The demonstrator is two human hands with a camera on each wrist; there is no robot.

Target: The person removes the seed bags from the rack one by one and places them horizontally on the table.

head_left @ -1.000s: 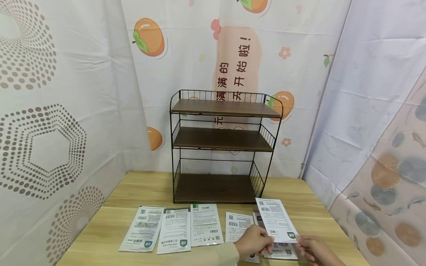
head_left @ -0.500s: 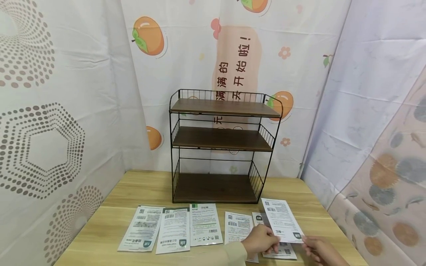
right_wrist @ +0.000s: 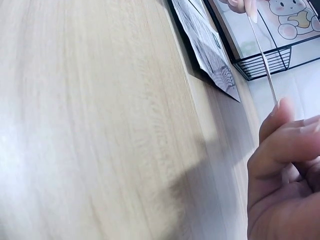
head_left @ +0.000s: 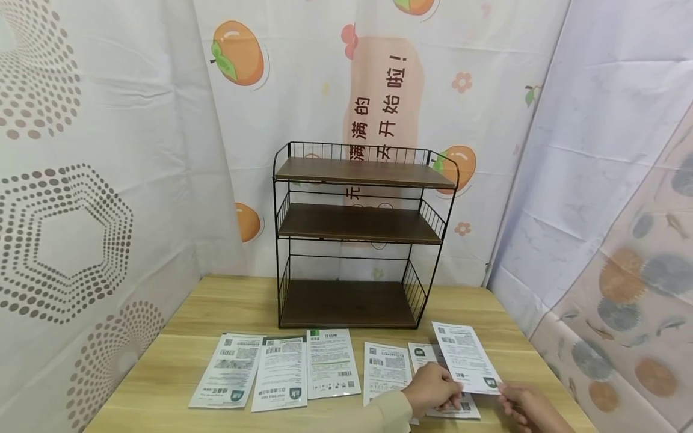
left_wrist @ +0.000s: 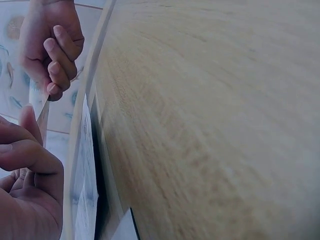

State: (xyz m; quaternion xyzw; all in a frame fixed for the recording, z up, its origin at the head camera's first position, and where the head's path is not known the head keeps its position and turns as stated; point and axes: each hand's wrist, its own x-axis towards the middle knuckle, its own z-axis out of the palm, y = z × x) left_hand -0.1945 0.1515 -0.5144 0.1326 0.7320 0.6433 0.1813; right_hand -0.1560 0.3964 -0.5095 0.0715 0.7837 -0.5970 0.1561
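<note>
Over the right side of the table, both hands hold a white printed seed packet (head_left: 467,358) by its near corners. My left hand (head_left: 433,390) pinches the left corner, and my right hand (head_left: 527,408) pinches the right one. Both wrist views show the packet (right_wrist: 265,65) edge-on, stretched between the fingertips and raised above the tabletop. Beneath it, partly covered, lies another packet (head_left: 428,355) printed in grey. Just left of that, my left wrist and sleeve overlap a white packet (head_left: 387,367).
Three more packets lie in a row at the left: a white one (head_left: 230,370), a dark-topped one (head_left: 280,376) and a green-marked one (head_left: 332,364). Behind them stands a three-tier rack (head_left: 357,222) with brown shelves and a black wire frame. Patterned curtains surround the wooden table (head_left: 178,367).
Both hands have shifted right with the held packet, uncovering more of the packet beneath. The other packets stay where they lie; the head view has tilted slightly.
</note>
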